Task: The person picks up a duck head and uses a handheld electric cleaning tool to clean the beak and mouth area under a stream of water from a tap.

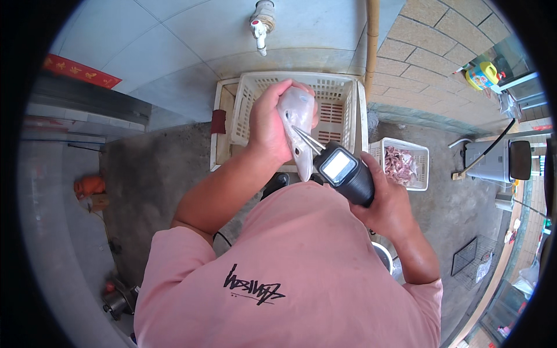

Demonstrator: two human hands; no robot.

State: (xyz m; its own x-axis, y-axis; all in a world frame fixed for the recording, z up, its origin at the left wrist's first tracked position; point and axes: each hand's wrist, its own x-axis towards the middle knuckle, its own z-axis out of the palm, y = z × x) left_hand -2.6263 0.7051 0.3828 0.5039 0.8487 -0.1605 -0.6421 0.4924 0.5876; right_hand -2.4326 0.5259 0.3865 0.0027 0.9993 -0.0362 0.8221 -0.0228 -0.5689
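A pale, skinned animal head [300, 108], its kind not certain, lies in my left hand [267, 124], its narrow end pointing towards my body. My fingers wrap round its far side. In my right hand [389, 195] is a black handheld electric tool [348, 174] with a bright rectangular face. Two thin metal prongs [310, 139] extend from it, and their tips meet the side of the head. Both hands are above the near part of a white plastic crate [354, 104], whose slotted floor shows behind them.
A white tap [260, 35] juts from the wall beyond the crate. On the floor at right stands a smaller white basket [417, 187] of pinkish meat pieces [398, 165]. A bamboo pole [372, 43] rises beside the crate. Further right are a wire cage [472, 261] and a lidded bin [487, 160].
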